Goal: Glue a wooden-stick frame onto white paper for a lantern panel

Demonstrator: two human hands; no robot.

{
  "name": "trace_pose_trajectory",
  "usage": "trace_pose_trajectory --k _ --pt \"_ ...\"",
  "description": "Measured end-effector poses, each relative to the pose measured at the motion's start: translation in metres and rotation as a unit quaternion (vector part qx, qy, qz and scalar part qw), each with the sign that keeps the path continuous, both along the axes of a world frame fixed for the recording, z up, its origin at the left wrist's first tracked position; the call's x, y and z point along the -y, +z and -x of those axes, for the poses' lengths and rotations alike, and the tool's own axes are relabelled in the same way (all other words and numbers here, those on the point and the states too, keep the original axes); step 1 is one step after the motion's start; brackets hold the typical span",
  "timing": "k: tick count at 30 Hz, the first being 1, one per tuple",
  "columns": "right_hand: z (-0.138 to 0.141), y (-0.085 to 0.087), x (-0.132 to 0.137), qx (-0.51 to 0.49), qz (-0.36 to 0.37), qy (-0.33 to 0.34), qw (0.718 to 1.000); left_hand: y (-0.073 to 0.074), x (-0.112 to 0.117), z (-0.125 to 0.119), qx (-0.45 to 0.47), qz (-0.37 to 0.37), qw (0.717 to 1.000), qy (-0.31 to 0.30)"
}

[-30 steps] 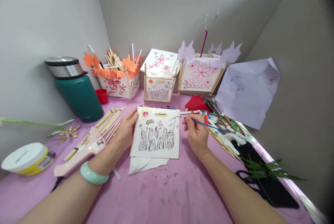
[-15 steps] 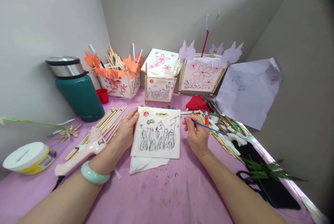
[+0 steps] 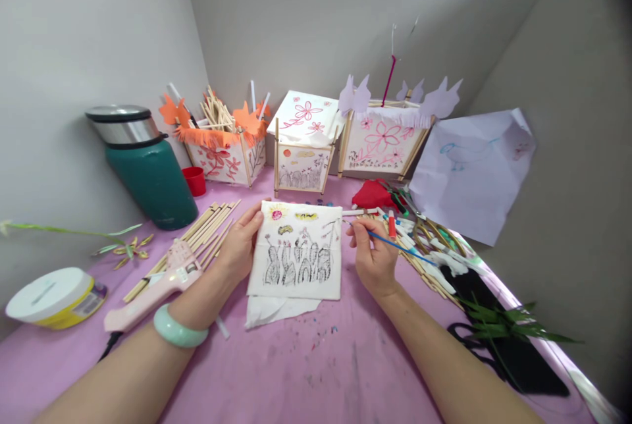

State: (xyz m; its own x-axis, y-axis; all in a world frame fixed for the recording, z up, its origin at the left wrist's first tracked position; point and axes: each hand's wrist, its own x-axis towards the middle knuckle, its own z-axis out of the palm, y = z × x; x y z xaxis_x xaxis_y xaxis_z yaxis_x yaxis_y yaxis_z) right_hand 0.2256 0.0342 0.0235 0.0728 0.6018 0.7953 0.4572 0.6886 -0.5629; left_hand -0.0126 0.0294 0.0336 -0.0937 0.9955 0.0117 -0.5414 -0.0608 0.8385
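My left hand (image 3: 240, 243) grips the left edge of a white painted panel (image 3: 296, 286), its thumb in front and the other fingers partly hidden behind. On the panel are a red and yellow sun, yellow clouds, black rounded shapes and a thin branch at the right. Between the fingers of my right hand (image 3: 374, 254) is a thin blue paintbrush (image 3: 395, 241). Its tip is close to the panel's upper right edge; whether it touches I cannot tell. Beneath the panel a folded white sheet (image 3: 279, 310) sticks out.
Paper-sided stick boxes stand at the back, among them a small lantern-like one (image 3: 301, 167). Left are a green bottle (image 3: 151, 180), a pink glue gun (image 3: 158, 289), bamboo sticks (image 3: 210, 230) and a white-lidded tub (image 3: 52, 299). Scissors (image 3: 467, 338) and a black phone-like slab (image 3: 533, 365) lie right.
Both hands and the panel stay almost where they were. The brush in my right hand has shifted very slightly, its tip still by the panel's upper right edge.
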Motion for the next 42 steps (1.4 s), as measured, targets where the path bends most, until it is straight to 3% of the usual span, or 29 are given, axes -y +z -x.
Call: trace_pose_trajectory --k 10,42 --pt "0.0015 -0.0037 0.002 0.05 -0.003 0.004 0.999 -0.0007 -0.0001 0.0002 -0.011 -0.005 1.0 0.004" --pt "-0.0002 0.0036 0.004 0.034 -0.018 -0.013 0.999 0.0018 0.0011 -0.0009 -0.014 -0.006 1.0 0.001"
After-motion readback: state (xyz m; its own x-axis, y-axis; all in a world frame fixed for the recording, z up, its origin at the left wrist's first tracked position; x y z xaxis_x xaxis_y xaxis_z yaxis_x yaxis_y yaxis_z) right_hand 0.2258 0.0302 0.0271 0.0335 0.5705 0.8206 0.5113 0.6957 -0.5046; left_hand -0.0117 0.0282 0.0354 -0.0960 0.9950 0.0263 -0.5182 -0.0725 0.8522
